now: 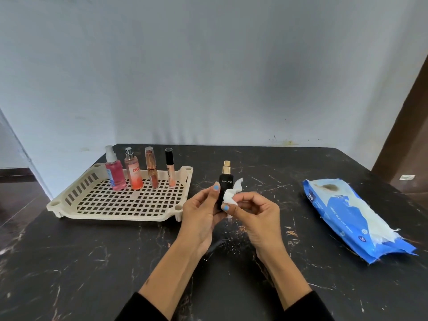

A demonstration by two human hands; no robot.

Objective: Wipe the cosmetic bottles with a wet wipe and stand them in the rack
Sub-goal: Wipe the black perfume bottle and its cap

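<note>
She has the black bottle (224,191) upright above the tabletop (115,262), just right of the rack (129,200), with the left hand (201,212) curled round its lower body and the right hand (252,212) pinching a bunched wet wipe (231,196) against its side. My worry is the damp glass slipping through that grip. Then, setting it in, a careless nudge could topple the four bottles (139,170) standing along the back, since the grid floor gives narrow bases poor footing.
</note>
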